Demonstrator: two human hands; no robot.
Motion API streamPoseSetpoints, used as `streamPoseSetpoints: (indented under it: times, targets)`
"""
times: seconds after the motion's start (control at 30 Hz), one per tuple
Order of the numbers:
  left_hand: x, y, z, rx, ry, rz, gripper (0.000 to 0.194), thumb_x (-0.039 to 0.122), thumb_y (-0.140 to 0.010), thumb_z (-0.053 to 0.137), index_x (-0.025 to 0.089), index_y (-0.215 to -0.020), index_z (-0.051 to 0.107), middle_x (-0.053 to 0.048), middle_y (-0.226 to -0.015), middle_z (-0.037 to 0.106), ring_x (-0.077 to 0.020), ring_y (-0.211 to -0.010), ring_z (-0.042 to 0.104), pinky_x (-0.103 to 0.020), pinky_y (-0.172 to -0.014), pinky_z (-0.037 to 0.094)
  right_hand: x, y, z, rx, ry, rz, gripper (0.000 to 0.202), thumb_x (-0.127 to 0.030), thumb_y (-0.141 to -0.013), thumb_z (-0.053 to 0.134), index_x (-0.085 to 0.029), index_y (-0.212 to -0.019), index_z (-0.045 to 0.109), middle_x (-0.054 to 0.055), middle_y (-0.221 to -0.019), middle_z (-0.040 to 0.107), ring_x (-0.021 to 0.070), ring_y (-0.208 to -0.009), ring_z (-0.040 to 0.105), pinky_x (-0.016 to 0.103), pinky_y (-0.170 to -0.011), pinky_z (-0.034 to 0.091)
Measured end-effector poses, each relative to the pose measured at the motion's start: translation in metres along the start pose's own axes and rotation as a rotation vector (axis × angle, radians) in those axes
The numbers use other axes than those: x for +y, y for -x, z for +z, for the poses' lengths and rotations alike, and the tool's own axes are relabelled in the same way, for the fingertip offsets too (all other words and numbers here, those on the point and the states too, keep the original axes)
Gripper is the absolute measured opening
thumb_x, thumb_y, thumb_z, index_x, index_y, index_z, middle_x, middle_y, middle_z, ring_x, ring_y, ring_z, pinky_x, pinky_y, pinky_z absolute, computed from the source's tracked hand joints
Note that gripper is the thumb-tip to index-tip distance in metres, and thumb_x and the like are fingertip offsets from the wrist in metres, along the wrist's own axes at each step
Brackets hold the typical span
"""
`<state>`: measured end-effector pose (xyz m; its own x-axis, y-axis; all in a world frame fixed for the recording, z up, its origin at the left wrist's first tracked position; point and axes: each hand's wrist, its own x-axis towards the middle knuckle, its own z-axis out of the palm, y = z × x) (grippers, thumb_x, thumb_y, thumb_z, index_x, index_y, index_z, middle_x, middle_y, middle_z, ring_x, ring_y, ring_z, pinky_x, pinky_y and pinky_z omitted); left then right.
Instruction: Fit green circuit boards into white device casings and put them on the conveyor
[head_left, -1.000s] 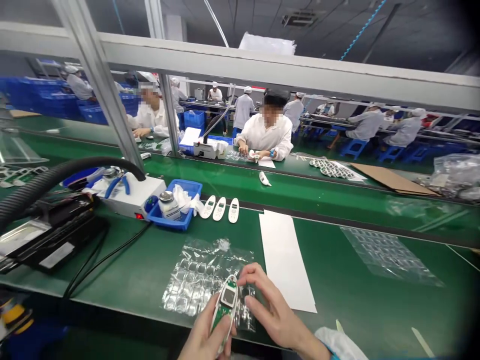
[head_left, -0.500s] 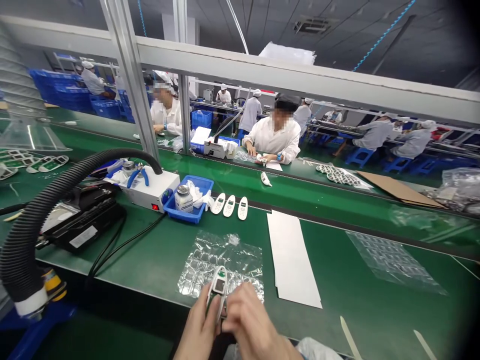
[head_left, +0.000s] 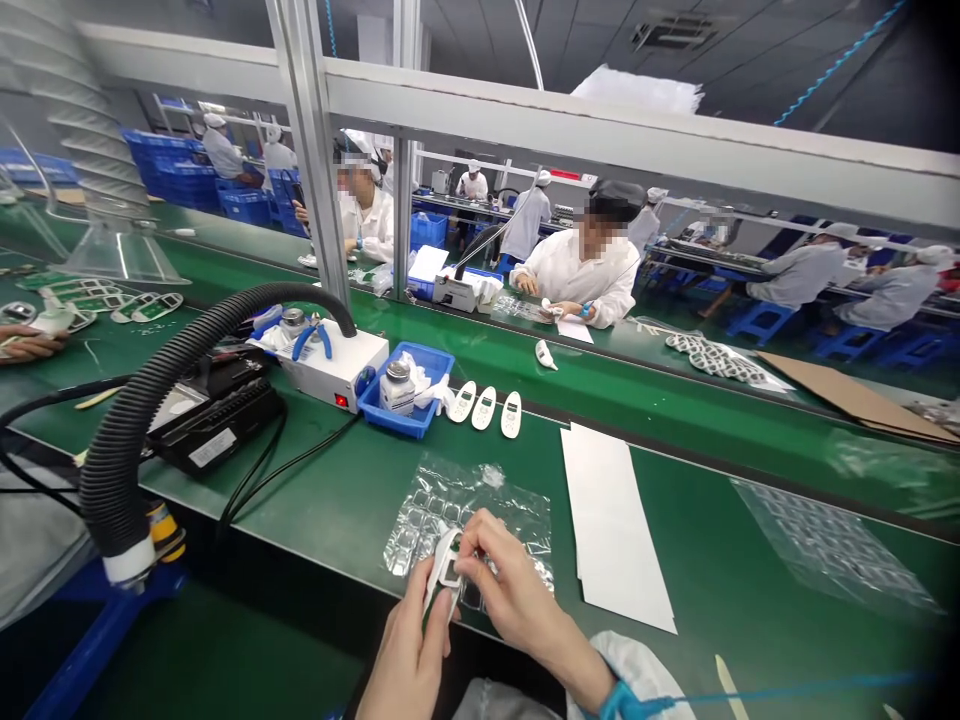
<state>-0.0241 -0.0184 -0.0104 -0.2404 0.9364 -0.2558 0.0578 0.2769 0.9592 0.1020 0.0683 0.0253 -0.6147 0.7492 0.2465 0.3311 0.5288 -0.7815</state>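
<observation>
My left hand [head_left: 415, 630] holds a white oval device shell [head_left: 444, 556] between thumb and fingers, tilted up, with a dark square window in it. The pinched fingers of my right hand [head_left: 499, 575] touch the upper part of the shell; whatever they may grip is too small to make out. Under and behind both hands lies a clear plastic sheet [head_left: 427, 500] with square pockets. Three white oval devices [head_left: 484, 408] with small screens stand in a row farther back on the green bench.
A blue tray [head_left: 405, 425] holds a metal-capped jar and white cloths. Left of it are a white box [head_left: 341, 365] with blue pliers and a black ribbed hose [head_left: 120, 450]. White paper sheets [head_left: 619, 525] lie right. A co-worker's hand [head_left: 30, 343] shows far left.
The camera view has turned left, so the bench appears shifted right. My right hand has moved up from the shell's lower end to its upper part. A co-worker's hand has appeared at the far left.
</observation>
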Motion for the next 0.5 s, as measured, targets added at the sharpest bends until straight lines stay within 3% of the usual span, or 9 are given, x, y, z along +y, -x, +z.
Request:
streamPoseSetpoints:
  times: [0.13,0.2,0.27,0.33,0.4,0.5]
  targets:
    - [0.000,-0.004,-0.005,-0.002,0.086,-0.079,0.062,0.063,-0.081,0.047,0.019,-0.125,0.049,-0.003,-0.073,0.061,-0.0183,-0.061,0.055,-0.029,-0.059,0.046,-0.018,0.016,0.009,0.002,0.233,-0.262,0.021,-0.002,-0.089,0.036,-0.020,-0.082,0.043,0.005,-0.084,0.053,0.0188,-0.079,0.045,0.037,-0.078,0.037]
    - [0.003,-0.007,-0.008,-0.008,0.129,-0.121,0.064,0.066,-0.078,0.048,0.018,-0.122,0.049,-0.001,-0.070,0.058,-0.0170,-0.056,0.053,-0.027,-0.053,0.044,-0.022,0.016,0.006,-0.024,0.211,-0.300,0.022,-0.002,-0.089,0.034,-0.020,-0.082,0.044,0.005,-0.083,0.055,0.0180,-0.078,0.047,0.036,-0.079,0.039]
    - [0.008,-0.009,-0.011,-0.021,0.181,-0.109,0.057,0.065,-0.079,0.049,0.020,-0.115,0.050,0.001,-0.067,0.055,-0.0138,-0.051,0.047,-0.024,-0.046,0.040,-0.012,0.003,-0.004,0.017,0.148,-0.144,0.018,-0.009,-0.091,0.036,-0.021,-0.082,0.044,0.004,-0.081,0.056,0.0167,-0.075,0.050,0.032,-0.074,0.041]
    - [0.012,-0.009,-0.012,-0.021,0.242,-0.092,0.048,0.062,-0.083,0.047,0.022,-0.108,0.049,0.002,-0.069,0.055,-0.0115,-0.049,0.043,-0.022,-0.044,0.037,0.014,-0.020,-0.019,0.100,0.140,0.117,0.015,-0.019,-0.092,0.042,-0.021,-0.077,0.045,0.001,-0.075,0.056,0.0158,-0.069,0.052,0.028,-0.065,0.042]
    - [0.014,-0.009,-0.013,-0.030,0.284,-0.101,0.045,0.061,-0.083,0.049,0.022,-0.106,0.049,0.001,-0.075,0.056,-0.0110,-0.053,0.044,-0.022,-0.046,0.039,0.047,-0.045,-0.032,0.136,0.179,0.209,0.016,-0.019,-0.088,0.046,-0.021,-0.073,0.045,-0.002,-0.066,0.053,0.0149,-0.060,0.050,0.026,-0.057,0.039]
    - [0.013,-0.007,-0.013,-0.041,0.304,-0.146,0.045,0.061,-0.082,0.052,0.022,-0.105,0.051,0.001,-0.073,0.055,-0.0113,-0.054,0.043,-0.023,-0.048,0.041,0.087,-0.068,-0.044,0.125,0.260,0.257,0.016,-0.010,-0.079,0.053,-0.020,-0.067,0.049,-0.002,-0.066,0.054,0.0143,-0.061,0.051,0.025,-0.060,0.038]
